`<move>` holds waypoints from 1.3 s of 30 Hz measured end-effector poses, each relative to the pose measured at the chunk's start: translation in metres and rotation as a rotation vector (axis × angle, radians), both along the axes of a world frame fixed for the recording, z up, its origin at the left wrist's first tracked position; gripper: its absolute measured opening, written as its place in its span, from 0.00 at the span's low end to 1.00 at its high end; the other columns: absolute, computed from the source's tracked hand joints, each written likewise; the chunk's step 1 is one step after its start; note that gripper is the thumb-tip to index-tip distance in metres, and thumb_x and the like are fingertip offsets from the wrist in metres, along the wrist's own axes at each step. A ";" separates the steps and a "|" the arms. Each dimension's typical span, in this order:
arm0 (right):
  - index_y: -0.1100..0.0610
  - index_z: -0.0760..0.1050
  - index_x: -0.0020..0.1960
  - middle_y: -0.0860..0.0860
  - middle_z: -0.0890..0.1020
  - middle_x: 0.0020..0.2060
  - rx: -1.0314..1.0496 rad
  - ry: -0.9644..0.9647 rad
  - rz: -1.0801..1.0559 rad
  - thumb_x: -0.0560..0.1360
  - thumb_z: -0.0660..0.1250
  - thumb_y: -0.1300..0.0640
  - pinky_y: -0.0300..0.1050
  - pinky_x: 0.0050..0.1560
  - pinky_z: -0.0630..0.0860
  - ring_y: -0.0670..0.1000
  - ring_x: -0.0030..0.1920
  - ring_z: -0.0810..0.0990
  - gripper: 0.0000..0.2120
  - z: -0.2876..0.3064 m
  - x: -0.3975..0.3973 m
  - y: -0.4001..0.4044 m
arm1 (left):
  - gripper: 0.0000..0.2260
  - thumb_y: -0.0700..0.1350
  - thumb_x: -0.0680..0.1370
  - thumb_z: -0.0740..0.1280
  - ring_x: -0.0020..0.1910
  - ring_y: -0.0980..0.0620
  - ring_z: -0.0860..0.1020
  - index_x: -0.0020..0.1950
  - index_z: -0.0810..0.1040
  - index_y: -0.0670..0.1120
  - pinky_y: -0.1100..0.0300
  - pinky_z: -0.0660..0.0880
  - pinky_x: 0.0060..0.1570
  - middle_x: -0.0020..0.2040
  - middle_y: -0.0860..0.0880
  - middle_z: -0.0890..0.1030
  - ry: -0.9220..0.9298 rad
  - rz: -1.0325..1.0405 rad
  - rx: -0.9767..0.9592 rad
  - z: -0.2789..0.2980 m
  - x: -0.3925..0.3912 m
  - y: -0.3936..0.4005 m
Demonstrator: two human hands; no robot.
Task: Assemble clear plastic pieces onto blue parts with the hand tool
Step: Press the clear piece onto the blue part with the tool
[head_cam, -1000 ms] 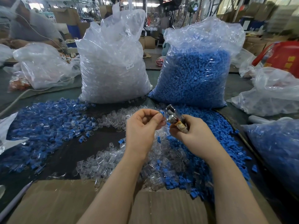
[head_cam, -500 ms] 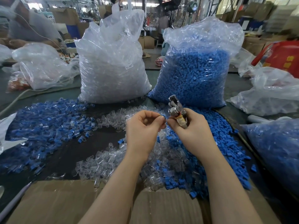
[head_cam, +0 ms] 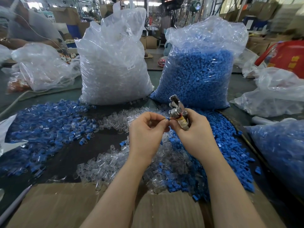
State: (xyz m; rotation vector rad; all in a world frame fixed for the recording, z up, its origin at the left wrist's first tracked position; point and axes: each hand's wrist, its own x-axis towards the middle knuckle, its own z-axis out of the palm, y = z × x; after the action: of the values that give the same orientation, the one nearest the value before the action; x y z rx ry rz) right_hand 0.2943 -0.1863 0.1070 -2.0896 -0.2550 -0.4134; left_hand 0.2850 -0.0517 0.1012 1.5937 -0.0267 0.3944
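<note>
Pinching a small blue part (head_cam: 167, 118) between the thumb and forefinger of my left hand (head_cam: 146, 129), I judge the main risk is a slip: the piece is tiny, and if it twists as I bring it to the hand tool (head_cam: 178, 112) it could drop into the loose clear pieces (head_cam: 115, 160) and blue parts (head_cam: 230, 145) on the bench (head_cam: 92, 145) below. My left fingers curl over it, palm down. Just beside them, my right hand (head_cam: 194, 129) grips the tool's taped handle, its metal head tilted up and away, forefinger meeting the part. A skewed seating might jam.
</note>
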 end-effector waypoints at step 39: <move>0.54 0.76 0.50 0.48 0.81 0.35 -0.216 0.081 0.080 0.77 0.66 0.55 0.56 0.40 0.76 0.51 0.36 0.77 0.04 -0.006 -0.001 -0.009 | 0.06 0.34 0.76 0.70 0.37 0.55 0.83 0.44 0.80 0.44 0.65 0.78 0.40 0.36 0.51 0.84 -0.092 -0.135 -0.244 -0.002 0.003 0.007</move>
State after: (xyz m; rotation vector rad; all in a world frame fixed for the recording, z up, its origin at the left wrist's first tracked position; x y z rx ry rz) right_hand 0.2930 -0.1954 0.1005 -2.2931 -0.3471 -0.2612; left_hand 0.2884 -0.0451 0.0995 1.3241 -0.1503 0.3514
